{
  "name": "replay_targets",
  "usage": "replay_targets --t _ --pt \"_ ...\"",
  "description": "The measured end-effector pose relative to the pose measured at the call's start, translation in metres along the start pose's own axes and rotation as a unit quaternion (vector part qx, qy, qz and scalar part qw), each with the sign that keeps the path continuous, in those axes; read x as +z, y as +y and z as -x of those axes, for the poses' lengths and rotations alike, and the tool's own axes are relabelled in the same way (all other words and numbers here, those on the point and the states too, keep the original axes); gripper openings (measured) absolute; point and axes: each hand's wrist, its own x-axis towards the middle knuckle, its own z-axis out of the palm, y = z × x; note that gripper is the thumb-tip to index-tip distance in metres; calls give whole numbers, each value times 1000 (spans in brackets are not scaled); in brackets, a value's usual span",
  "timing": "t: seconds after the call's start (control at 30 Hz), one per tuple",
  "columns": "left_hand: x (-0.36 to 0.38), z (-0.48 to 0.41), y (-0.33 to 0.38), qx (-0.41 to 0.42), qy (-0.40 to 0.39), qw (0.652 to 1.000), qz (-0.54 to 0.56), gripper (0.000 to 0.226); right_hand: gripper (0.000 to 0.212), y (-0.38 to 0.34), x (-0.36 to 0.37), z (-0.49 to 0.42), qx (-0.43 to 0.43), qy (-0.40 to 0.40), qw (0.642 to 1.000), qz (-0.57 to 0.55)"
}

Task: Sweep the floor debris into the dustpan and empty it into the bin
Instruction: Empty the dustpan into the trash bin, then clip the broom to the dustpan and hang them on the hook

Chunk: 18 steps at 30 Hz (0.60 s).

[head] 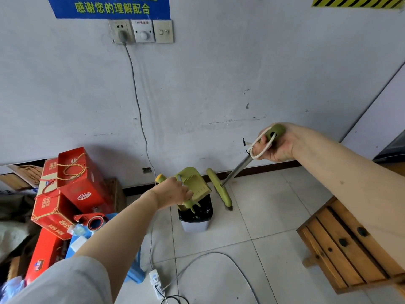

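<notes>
Tilting over the bin point(195, 223), the green dustpan point(195, 184) hangs mouth-down, its lower edge inside the black liner. The left hand point(175, 191) closes around the dustpan's handle, reaching in from 7 o'clock across the frame. The bin stands on the tiled floor point(252, 216) near the wall point(219, 73), just below centre.

The right hand point(275, 144) wraps the green top end of the broom point(221, 189) at 3 o'clock, a white cord loop point(260, 148) hanging from the grip over the fingers. The metal shaft slopes down toward 8 o'clock to the green broom head, which rests on the floor just beside the bin at its 2 o'clock side, bristles touching the tile.

At 9 o'clock, red boxes point(72, 187) are piled against the wall, with a blue stool point(135, 268) just in front of them. A grey cable point(137, 102) drops from a wall socket point(121, 31) at 12 o'clock down behind the dustpan. A white power strip point(156, 281) lies on the floor at 6 o'clock. A wooden bench point(341, 249) sits at 4 o'clock, partly under the right forearm.
</notes>
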Motion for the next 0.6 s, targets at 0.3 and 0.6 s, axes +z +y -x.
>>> replay_targets --t 0.3,0.6 --pt "-20 -10 -47 -152 57 985 64 47 26 -13 20 6 -49 -43 998 23" --pt "-68 -15 -93 -285 107 949 78 50 8 -27 39 16 -60 -83 989 102"
